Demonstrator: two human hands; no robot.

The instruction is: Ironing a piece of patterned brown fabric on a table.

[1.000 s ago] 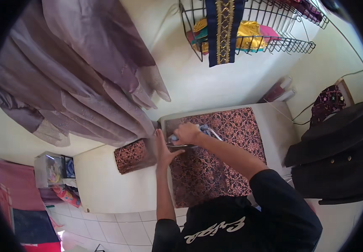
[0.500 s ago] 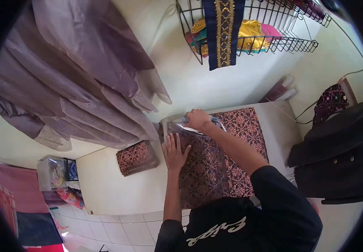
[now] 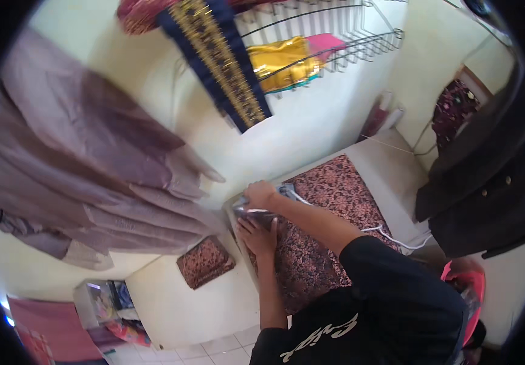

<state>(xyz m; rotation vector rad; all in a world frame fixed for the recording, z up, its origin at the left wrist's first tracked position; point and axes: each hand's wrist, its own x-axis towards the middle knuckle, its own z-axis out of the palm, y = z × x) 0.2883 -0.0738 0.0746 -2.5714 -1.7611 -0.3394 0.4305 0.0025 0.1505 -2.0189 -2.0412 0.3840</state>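
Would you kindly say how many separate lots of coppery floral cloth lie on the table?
2 visible: the flat coppery floral cloth under the left hand, and the folded coppery floral bundle to its left; further layers may be hidden.

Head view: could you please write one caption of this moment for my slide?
The right hand grips a clothes iron over dark floral cloth, the left hand spread close by.

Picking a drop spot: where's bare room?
Bare: white tabletop between folded cloth and front edge; grey pad right of spread cloth, though cords cross it. Crowded: pad's far left corner, with iron, left hand and right hand.
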